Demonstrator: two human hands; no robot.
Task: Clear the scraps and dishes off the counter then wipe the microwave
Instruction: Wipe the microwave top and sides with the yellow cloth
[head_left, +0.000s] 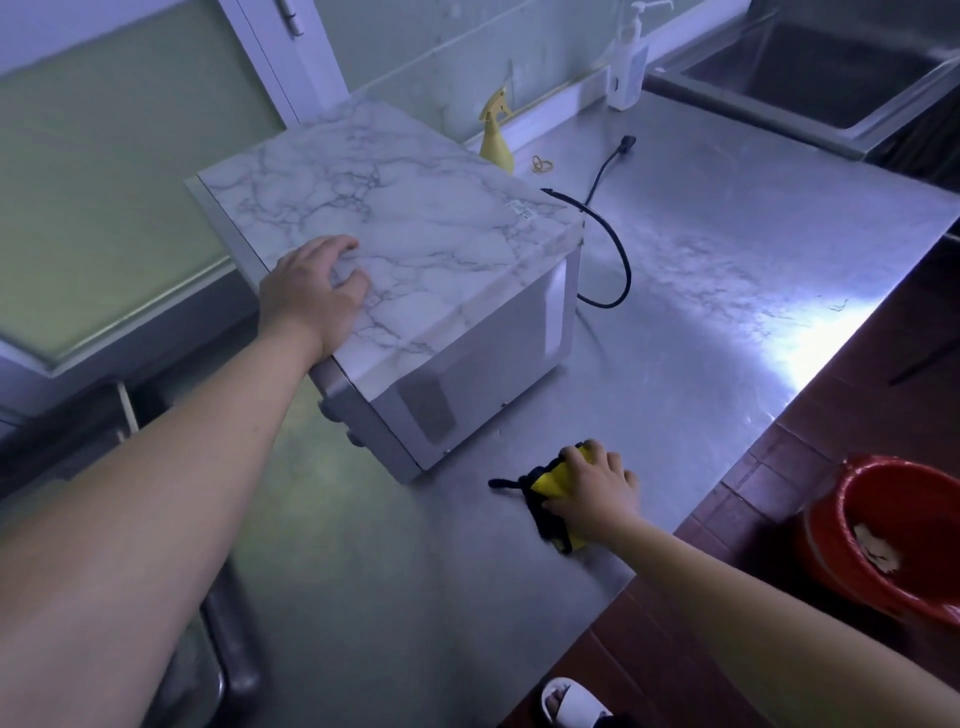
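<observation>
The microwave (415, 223) stands on the steel counter (701, 291), its top covered in a white marble pattern and its grey side facing me. My left hand (311, 291) rests on the near left edge of its top with fingers spread and slightly bent. A yellow and black cloth (550, 480) lies on the counter just in front of the microwave's near corner. My right hand (592, 491) lies over the cloth, fingers curled on it, thumb against its black edge.
The microwave's black power cord (613, 234) loops unplugged across the counter. Behind stand a yellow spray bottle (496, 132), rubber bands (543, 165) and a white pump bottle (628, 67). A sink (810, 73) is at far right. A red bucket (893, 535) with scraps sits on the floor.
</observation>
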